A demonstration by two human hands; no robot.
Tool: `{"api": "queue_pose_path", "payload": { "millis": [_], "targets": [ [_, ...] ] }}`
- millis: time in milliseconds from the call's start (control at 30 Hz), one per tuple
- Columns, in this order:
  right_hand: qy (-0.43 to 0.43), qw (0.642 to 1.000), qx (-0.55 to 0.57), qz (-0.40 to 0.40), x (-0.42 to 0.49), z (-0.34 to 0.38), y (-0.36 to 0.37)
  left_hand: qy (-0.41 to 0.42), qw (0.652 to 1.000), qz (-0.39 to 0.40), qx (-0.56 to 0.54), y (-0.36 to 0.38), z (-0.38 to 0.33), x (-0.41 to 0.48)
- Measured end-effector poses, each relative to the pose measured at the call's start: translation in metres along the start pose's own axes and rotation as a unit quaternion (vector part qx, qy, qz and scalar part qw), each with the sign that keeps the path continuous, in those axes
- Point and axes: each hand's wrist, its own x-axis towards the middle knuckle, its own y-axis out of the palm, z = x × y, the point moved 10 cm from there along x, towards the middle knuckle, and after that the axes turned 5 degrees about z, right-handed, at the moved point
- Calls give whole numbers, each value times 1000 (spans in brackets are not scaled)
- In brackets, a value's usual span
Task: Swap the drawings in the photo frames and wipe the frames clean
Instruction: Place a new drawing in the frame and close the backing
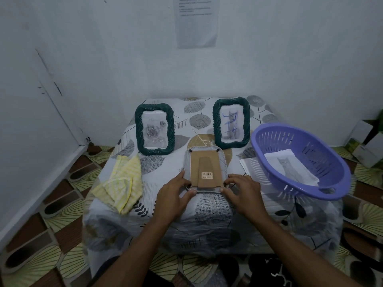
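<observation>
A photo frame (205, 166) lies face down in the middle of the table, its brown cardboard back and stand facing up. My left hand (175, 193) pinches its near left corner at a small black clip. My right hand (242, 189) pinches the near right corner. Two dark green twisted frames stand upright at the back: the left frame (154, 129) shows a rose drawing, the right frame (231, 122) shows a cat picture with blue scribbles. A yellow striped cloth (122, 183) lies crumpled at the table's left.
A purple slotted basket (300, 160) sits tilted at the right with a cat drawing (290, 166) inside and papers (246, 164) under its left side. The table (207, 208) wears a leaf-patterned cover. Walls close in behind and left. Boxes (366, 146) stand on the floor at far right.
</observation>
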Motion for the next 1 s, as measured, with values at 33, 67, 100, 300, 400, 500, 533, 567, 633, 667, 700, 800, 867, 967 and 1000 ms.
{"api": "queue_pose_path", "payload": {
  "millis": [33,67,100,300,400,500,533,567,633,667,700,800,867,967,1000],
  "targets": [
    [1,1000,4,3,0,0,0,9,1000,-7,2,-1,-1,0],
    [2,1000,9,4,1,-1,1,13,1000,-11,6,-1,-2,0],
    [2,1000,11,5,1,-1,1,12,1000,-11,7,-1,-1,0],
    [11,1000,12,-9,2,-2,-1,-10,1000,15,4,5,9,5],
    [9,1000,14,-7,2,0,-2,-11,1000,19,-2,7,11,6],
    [17,1000,22,-7,2,-2,-2,-9,1000,15,1,7,12,6],
    [22,999,25,-2,2,-2,-1,-8,1000,13,2,7,12,6],
    [28,999,27,3,3,-3,0,-7,1000,12,3,8,12,7],
    [37,999,29,20,4,-5,3,-6,1000,12,8,9,13,7],
    [40,998,30,28,4,-6,4,-7,1000,11,10,9,13,7],
    [42,998,29,35,5,-7,5,-7,1000,11,10,9,13,7],
    [40,998,23,42,4,-4,5,-11,1000,13,0,8,13,8],
    [35,998,20,43,3,-1,4,-11,1000,12,-7,8,13,8],
    [38,998,21,45,1,-2,2,-12,1000,10,-11,9,15,8],
    [38,998,22,44,0,-2,1,-11,1000,10,-12,9,15,8]
  ]
}}
